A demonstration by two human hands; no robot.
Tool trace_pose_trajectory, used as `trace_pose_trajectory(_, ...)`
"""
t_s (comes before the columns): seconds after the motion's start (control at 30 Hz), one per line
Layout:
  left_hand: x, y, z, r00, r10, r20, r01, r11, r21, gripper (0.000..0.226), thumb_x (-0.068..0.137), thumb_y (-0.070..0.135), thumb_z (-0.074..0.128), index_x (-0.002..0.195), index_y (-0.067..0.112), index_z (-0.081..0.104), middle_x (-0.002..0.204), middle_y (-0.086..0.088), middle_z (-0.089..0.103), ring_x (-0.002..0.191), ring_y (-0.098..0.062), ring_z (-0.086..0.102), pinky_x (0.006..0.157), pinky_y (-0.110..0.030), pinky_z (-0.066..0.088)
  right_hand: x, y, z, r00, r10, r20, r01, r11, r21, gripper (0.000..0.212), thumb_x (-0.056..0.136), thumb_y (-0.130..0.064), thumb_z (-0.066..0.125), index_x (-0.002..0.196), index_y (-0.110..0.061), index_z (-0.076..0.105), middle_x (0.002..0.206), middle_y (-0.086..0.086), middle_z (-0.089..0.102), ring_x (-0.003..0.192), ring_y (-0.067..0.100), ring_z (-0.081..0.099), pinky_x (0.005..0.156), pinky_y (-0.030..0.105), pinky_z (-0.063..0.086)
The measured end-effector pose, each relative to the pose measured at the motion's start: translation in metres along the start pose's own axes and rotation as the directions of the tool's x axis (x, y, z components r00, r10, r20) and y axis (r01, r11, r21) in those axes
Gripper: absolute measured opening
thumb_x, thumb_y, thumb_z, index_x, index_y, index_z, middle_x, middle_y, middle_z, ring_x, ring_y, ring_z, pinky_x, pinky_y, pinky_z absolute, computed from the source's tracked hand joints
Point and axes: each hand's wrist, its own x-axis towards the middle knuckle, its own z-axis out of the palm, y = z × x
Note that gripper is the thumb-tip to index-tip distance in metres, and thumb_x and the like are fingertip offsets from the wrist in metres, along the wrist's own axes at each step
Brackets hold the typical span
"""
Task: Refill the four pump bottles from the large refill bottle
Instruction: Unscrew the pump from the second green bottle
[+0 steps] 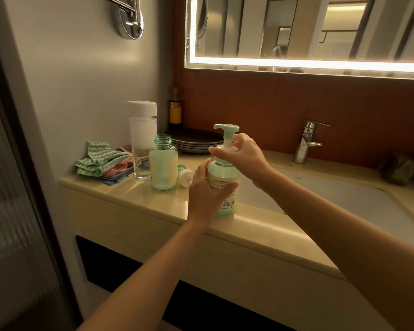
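Observation:
A green pump bottle [225, 180] stands near the counter's front edge, its pump head on top. My left hand [204, 194] grips its body. My right hand [242, 154] pinches the white collar under the pump. Behind to the left stands a second green bottle [163, 170] with an open neck and no pump. Its removed pump head [185, 175] lies on the counter beside it. A tall clear bottle with a white cap [142, 139] stands at the back left.
Folded cloths [101, 161] lie at the counter's left end. Dark plates [196, 139] are stacked at the back with a small amber bottle [175, 111] behind. The sink basin [320, 194] and tap [307, 142] are to the right. A lit mirror hangs above.

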Motion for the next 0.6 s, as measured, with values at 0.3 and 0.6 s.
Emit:
trace_pose_trajectory(0.3,-0.0019,0.0023,0.0003,1.000,0.014,0.002,-0.014,0.999,0.042,0.076,0.073,0.025,0.076,0.137,0.012,0.037,0.130,-0.004,0.051,0.113,-0.007,0.044,0.090,-0.015,0.037,-0.0064,-0.0034,-0.0026,0.999,-0.038,0.026,0.033,0.987,0.159,0.036,0.081,-0.017,0.066,0.115,-0.009,0.055,0.105,0.003,0.059,0.097,0.019,0.058,0.079,0.027,0.049)
trace_pose_trajectory(0.6,-0.0021,-0.0001,0.0007,1.000,0.022,-0.001,-0.022,0.999,0.044,0.077,0.073,0.026,0.076,0.138,0.012,0.037,0.132,-0.006,0.050,0.121,-0.017,0.047,0.094,-0.021,0.039,-0.0016,-0.0070,-0.0059,0.994,-0.096,-0.044,0.091,0.990,-0.110,0.059,0.075,-0.039,0.073,0.119,-0.009,0.049,0.109,0.003,0.047,0.099,0.015,0.048,0.078,0.025,0.042)
